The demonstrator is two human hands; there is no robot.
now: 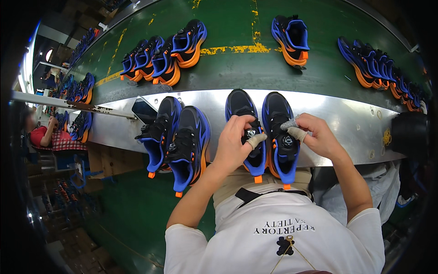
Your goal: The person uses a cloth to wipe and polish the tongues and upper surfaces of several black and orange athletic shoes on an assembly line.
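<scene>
Pair of black-and-blue shoes (262,132) set heel-near on the metal ledge (351,123), steadied for work at the tongues. Left hand (235,146) clamped on the left shoe; right hand (315,134) pinched, possibly on a lace. Second pair (175,137) just left; more pairs far, on the green belt (237,68). Round badge on each tongue.

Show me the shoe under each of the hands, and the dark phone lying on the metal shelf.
Left-hand shoe (240,104): head view, on its black toe.
Right-hand shoe (276,106): head view, on its black toe.
Phone (143,111): head view, on its dark screen.
</scene>
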